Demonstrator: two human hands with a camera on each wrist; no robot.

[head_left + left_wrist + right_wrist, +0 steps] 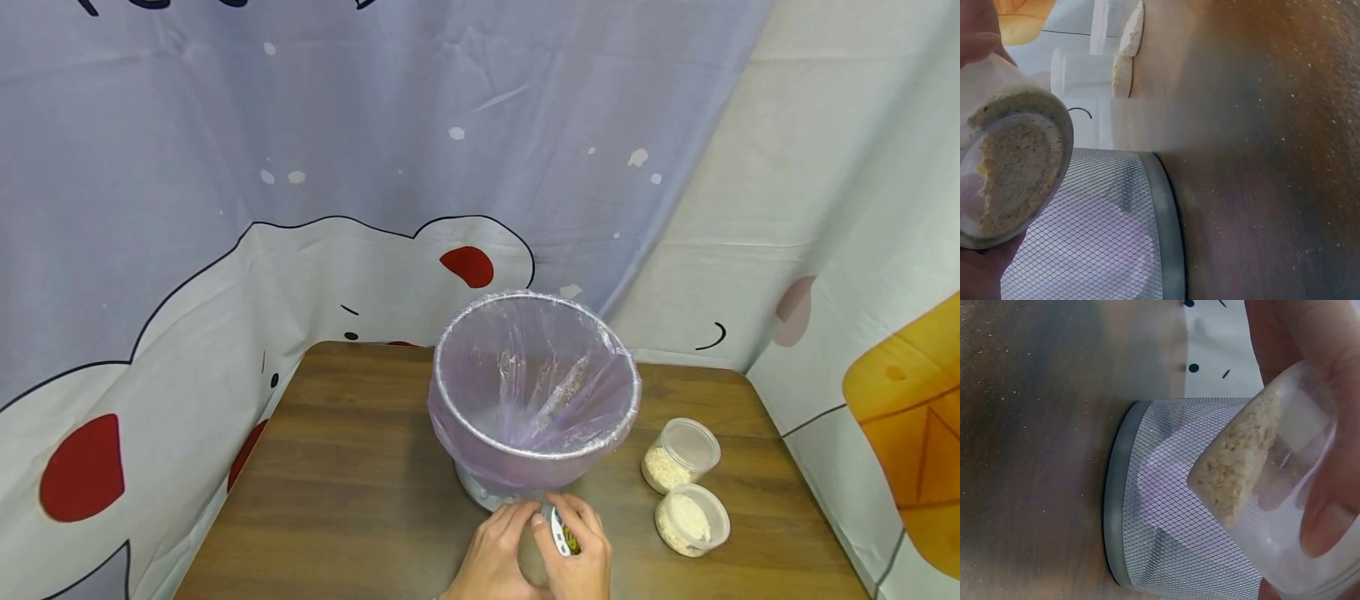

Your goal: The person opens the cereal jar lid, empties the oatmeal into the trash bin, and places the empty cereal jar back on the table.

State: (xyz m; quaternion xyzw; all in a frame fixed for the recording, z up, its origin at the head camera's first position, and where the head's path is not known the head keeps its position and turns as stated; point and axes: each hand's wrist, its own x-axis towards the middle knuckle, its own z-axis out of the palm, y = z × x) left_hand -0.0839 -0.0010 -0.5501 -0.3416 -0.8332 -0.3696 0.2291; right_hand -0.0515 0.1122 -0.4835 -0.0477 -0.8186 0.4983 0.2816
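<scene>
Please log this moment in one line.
left hand: holds flake tub; right hand: holds same tub; lined bin: upright; two tubs: right side

From the head we look forward and down, from farther away, over the table and the bin. From each wrist we look from very near, turned sideways, at the container; these two views share the bin's mesh wall.

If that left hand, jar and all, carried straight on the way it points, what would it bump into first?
Probably the mesh bin: it stands just beyond the left hand and the jar that it holds. The exact gap is hard to judge.
</scene>
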